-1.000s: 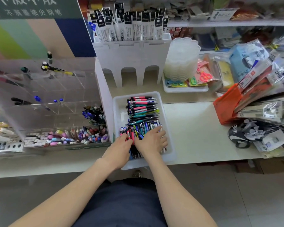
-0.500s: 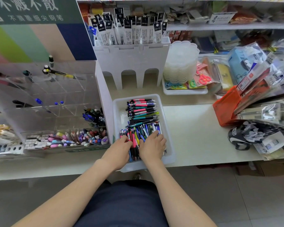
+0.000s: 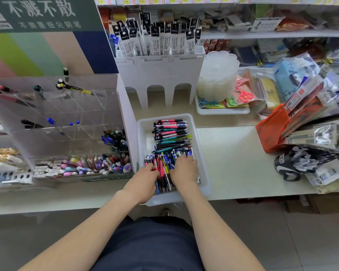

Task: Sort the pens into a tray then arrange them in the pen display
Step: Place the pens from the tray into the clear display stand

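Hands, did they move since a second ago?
The left hand and right hand slid slightly apart on the near pens, so pink and yellow ones show between them. Nothing was picked up. The tray and the crosswise stack stayed put.

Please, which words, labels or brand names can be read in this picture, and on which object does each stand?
"不溅不散": large white characters on the dark green signboard.
"细尖钢笔": end of the smaller white line below; its start is blurred.
Black-and-white packets, yellow shelf price tags, multicoloured pens in the white plastic tray: print too small to read.
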{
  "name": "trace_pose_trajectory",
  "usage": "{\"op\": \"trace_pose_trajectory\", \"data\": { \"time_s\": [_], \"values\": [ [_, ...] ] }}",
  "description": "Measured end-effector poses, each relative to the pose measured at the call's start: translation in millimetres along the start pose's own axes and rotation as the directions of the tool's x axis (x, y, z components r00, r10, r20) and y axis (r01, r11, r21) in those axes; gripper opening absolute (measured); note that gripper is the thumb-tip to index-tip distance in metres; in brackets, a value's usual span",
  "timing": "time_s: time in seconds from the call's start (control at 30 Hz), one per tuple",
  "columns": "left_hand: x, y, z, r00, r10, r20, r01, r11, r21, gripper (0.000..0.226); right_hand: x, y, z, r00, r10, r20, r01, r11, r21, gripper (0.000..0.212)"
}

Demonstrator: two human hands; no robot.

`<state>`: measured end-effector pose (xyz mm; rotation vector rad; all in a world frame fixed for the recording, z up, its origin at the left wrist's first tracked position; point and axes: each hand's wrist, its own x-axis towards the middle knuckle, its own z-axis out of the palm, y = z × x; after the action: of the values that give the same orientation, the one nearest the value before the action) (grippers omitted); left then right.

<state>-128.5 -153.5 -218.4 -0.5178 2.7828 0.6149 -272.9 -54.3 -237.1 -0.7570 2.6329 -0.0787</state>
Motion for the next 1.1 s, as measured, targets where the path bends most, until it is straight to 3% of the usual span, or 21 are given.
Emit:
{"op": "trace_pose_trajectory", "data": {
  "time_s": [0.17,0.47,0.67,0.8,0.87,0.93,1.03,1.1],
  "values": [
    [-1,1,-3,0.999,-0.019,0.036,0.019,1.0,-0.004,0.023,1,6,-3,0.999,-0.012,0.033,0.01,0.999,0.042,0.048],
    [2,6,-14,0.994,-0.036,0.106,0.037,0.999,-0.011,0.029,-7,26,-3,0.988,0.068,-0.139,0.005,0.884,0.468,0.029],
    [2,12,-24,0.998,-0.02,0.058,0.022,0.999,-0.027,0.027,-11,30,-20,0.993,0.07,-0.099,0.021,0.703,0.711,0.022],
    [1,25,-45,0.996,-0.052,-0.077,0.033,0.972,-0.232,0.024,-16,24,-43,0.986,0.095,-0.138,0.058,0.578,0.814,0.022],
    [1,36,-61,0.981,-0.166,-0.104,0.101,0.883,-0.458,0.021,-19,17,-61,0.977,0.136,-0.162,0.076,0.487,0.87,0.019],
    [3,47,-76,0.958,-0.286,-0.027,0.192,0.707,-0.68,0.024,-23,7,-83,0.98,0.129,-0.153,0.096,0.37,0.924,0.016],
    [6,59,-93,0.908,-0.365,0.204,0.313,0.27,-0.91,0.038,-35,-14,-120,0.979,0.05,-0.198,0.187,0.166,0.968,0.023],
    [3,64,-105,0.891,-0.321,0.32,0.321,-0.052,-0.946,0.056,-42,-30,-137,0.972,-0.016,-0.233,0.234,0.007,0.972,0.018]
  ]
}}
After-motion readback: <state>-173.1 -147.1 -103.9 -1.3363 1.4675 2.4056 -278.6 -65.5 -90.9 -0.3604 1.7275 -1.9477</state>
